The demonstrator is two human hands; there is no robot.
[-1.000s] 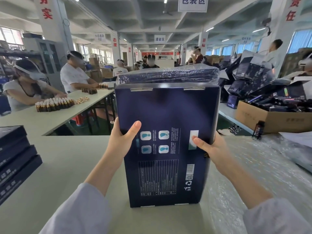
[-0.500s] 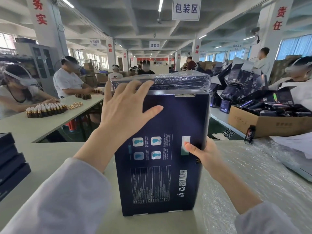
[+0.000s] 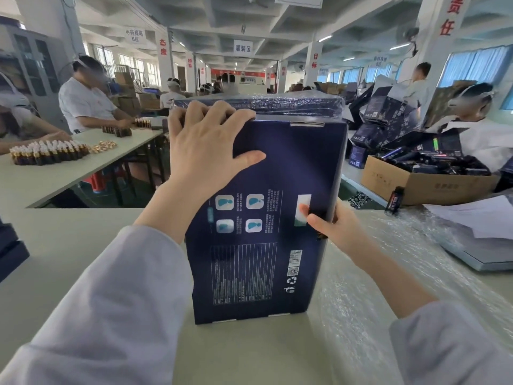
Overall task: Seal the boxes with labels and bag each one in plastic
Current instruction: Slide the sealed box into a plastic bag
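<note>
A dark blue box stands upright on the pale table in front of me, its printed back face toward me. My left hand grips its top left edge, fingers curled over the top and thumb on the near face. My right hand grips the box's right edge about halfway up, thumb on the near face. Just behind the box stands a second blue box wrapped in clear plastic; only its top shows.
Bubble wrap covers the table at the right. Dark blue boxes are stacked at the left edge. A cardboard carton of dark items, a small bottle and papers lie at the right. Seated people work at other tables.
My left hand left the box's left side, rose, and now grips its top left edge. My right hand stayed on the right edge. The view tilted slightly down.
</note>
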